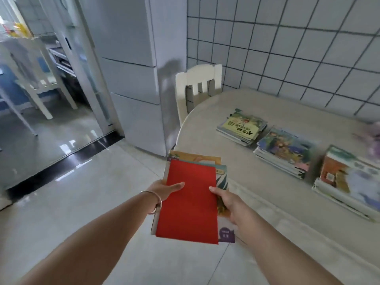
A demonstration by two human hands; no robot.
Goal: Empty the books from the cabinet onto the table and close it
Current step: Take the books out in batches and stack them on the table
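Both hands carry one small stack of books (191, 200), red cover on top, held just off the near-left edge of the table (257, 202), over the floor and not yet above the tabletop. Left hand (164, 189) grips the stack's left edge, thumb laid flat across the red cover, other fingers hidden underneath; bangle (154, 202) on that wrist. Right hand (227, 202) grips the stack's right edge, thumb on top near the red cover's border, rest of the fingers curled under and out of sight. Stack's long axis runs away from the person, far end leaning slightly left, roughly along the table's near edge; top book lies face up and flat, lower books fanned out a bit at the far end and right side. Free tabletop lies to the right of the stack, so the right hand is the nearer one to the table and likely leads the set-down. Three piles already sit on the table, well right of the held stack: a yellow-green topped pile (242, 127) farthest, a blue-purple topped pile (284, 151) in the middle, an orange-white topped pile (349, 179) nearest the right frame edge. Bare tabletop shows between the held stack and those piles, a probable drop spot. White chair (197, 87) stands at the table's far-left end. Cabinet not identifiable in this view, so door state unknown.
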